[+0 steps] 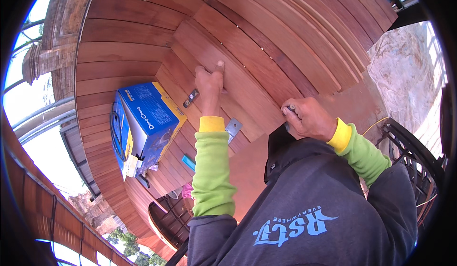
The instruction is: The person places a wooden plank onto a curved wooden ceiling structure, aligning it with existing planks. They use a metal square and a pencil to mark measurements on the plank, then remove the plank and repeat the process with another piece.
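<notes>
My left hand (210, 83) presses on a reddish-brown wooden plank (243, 92), its fingers curled and its thumb lying along the wood. Close to the plank's near right end, my right hand (312, 118) is closed around a small object with a dark round tip (292, 108); most of it is hidden in the fist. Beside my left wrist lies a short dark strip-shaped item (191, 98). A grey metal plate with a hole (233, 128) lies right of my left sleeve.
A blue and yellow cardboard box (147, 111) stands on the boards at left, with a dark cord on its side. A teal object (189, 162) lies near my left forearm. Several long boards (295, 33) are stacked at far right. Black metal framework (409, 147) stands at right.
</notes>
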Available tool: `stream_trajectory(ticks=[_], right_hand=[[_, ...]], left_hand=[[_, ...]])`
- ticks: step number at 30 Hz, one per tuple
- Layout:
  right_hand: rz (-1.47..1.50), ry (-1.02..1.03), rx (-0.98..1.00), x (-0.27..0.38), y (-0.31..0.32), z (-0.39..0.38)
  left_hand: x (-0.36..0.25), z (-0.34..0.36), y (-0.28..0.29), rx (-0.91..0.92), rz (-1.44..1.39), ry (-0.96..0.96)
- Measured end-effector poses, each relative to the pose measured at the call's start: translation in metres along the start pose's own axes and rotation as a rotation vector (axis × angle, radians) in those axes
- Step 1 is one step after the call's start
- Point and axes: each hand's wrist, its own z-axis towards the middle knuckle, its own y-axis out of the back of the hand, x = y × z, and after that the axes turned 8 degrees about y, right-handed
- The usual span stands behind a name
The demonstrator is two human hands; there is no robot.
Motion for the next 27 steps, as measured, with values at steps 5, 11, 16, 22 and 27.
stream_trajectory(ticks=[5, 11, 16, 22, 27], right_hand=[[-0.043, 0.071, 0.007, -0.008, -0.005, 0.024], [-0.112, 0.221, -0.095, -0.038, -0.023, 0.133], [-0.142, 0.298, -0.2, -0.06, -0.04, 0.232], [-0.22, 0.312, -0.189, -0.078, -0.051, 0.316], [-0.154, 0.334, -0.213, -0.08, -0.058, 0.356]], left_hand=[[0.006, 0.003, 0.003, -0.013, -0.002, -0.01], [-0.003, -0.002, 0.004, 0.006, 0.026, -0.003], [0.001, 0.003, 0.003, -0.023, 0.086, 0.023], [0.012, 0.009, -0.002, -0.029, 0.074, -0.032], [0.018, 0.011, -0.001, -0.067, 0.082, -0.07]])
